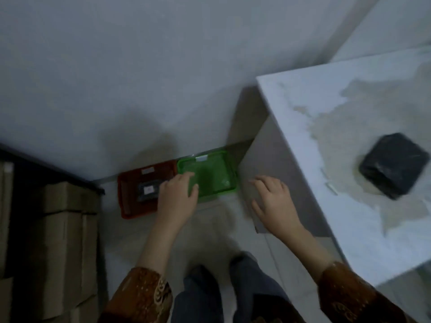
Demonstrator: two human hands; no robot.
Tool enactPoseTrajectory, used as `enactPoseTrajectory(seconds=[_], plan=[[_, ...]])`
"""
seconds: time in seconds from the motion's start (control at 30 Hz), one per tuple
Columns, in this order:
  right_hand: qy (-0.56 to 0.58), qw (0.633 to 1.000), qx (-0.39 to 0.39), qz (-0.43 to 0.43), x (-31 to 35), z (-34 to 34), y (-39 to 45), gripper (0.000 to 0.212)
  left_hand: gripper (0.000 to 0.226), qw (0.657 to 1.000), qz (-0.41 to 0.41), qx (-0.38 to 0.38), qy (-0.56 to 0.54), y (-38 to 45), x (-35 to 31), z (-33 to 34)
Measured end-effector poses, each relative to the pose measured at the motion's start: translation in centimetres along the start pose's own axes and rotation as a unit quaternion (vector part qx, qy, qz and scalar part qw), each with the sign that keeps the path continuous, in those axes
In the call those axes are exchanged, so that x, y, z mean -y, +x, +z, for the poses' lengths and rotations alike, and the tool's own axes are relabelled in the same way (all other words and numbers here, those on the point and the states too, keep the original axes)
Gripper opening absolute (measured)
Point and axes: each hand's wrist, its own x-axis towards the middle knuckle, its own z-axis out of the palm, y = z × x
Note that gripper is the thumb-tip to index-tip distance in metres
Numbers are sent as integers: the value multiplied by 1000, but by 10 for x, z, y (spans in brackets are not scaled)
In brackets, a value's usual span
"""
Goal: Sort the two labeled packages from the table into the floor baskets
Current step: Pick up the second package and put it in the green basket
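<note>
Two baskets stand side by side on the floor against the wall. The red basket [127,194] on the left holds a dark package [148,189] with a white label. The green basket [217,173] on the right looks empty. A second black package [394,164] lies on the white table [303,127] at the right. My left hand [178,197] hovers over the seam between the two baskets, fingers spread, holding nothing. My right hand [272,201] hangs open beside the table's side panel, also holding nothing.
Stacked cardboard boxes [67,241] stand at the left beside a dark shelf edge. The table's grey side panel [270,159] rises right of the green basket. My feet and trouser legs [224,292] are on the pale floor below.
</note>
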Motion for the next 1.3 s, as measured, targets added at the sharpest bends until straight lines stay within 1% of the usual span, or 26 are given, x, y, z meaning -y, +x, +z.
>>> enactPoseTrajectory(seconds=[0.07,0.2,0.3,0.37,0.43,0.5,0.53,0.57,0.6,0.63,0.67,0.73,0.8,0.9,0.93,0.97,1.0,1.03,1.07,1.1,1.17,1.23,1.3], plan=[[-32,999,-24,13,-43,-35,-26,41,33,999,46,-1,-2,-5,-53,4],[-21,992,-85,94,-142,-86,-72,31,33,993,118,18,-24,-14,-156,36],[-1,982,-106,157,-229,-110,-89,38,34,989,140,30,-26,-20,-230,77],[47,969,-117,212,-285,-122,-89,42,36,988,142,41,-38,-21,-273,109],[110,955,-112,253,-333,-128,-79,47,41,988,136,63,-48,-18,-310,141],[139,950,-78,268,-372,-127,-66,55,50,986,133,70,-65,-11,-340,173],[140,953,-48,263,-387,-126,-59,59,58,987,128,71,-72,-8,-353,187],[142,957,-21,250,-397,-125,-53,62,71,987,118,77,-71,-4,-363,199],[155,961,-5,229,-403,-124,-47,61,84,989,103,85,-65,0,-371,211],[179,963,-1,202,-404,-124,-43,55,95,991,89,90,-50,2,-376,220],[206,962,-5,181,-403,-124,-39,45,100,992,81,89,-32,3,-380,229],[240,958,-18,154,-403,-123,-36,30,100,994,78,66,-29,3,-385,238],[265,953,-33,143,-404,-123,-37,31,93,994,80,36,-61,4,-388,240],[266,955,-79,107,-408,-129,-39,48,88,989,63,30,-133,5,-388,228],[258,959,-78,93,-410,-135,-37,55,83,984,55,34,-167,6,-388,219],[251,962,-67,82,-412,-143,-35,61,73,976,47,33,-209,8,-388,209],[251,964,-53,73,-413,-152,-33,64,54,963,38,23,-266,11,-388,198],[262,962,-43,61,-413,-161,-31,62,32,945,21,12,-326,15,-389,187],[282,958,-40,46,-412,-170,-29,55,15,925,-2,12,-380,20,-390,175],[308,950,-40,29,-410,-179,-27,46,15,911,-23,18,-412,25,-393,164],[374,927,-37,6,-400,-196,-22,37,33,896,-55,41,-439,31,-398,145],[435,899,-37,7,-388,-208,-18,36,47,878,-64,55,-472,33,-406,135],[477,878,-49,16,-380,-216,-14,36,58,849,-51,71,-521,30,-415,131]])
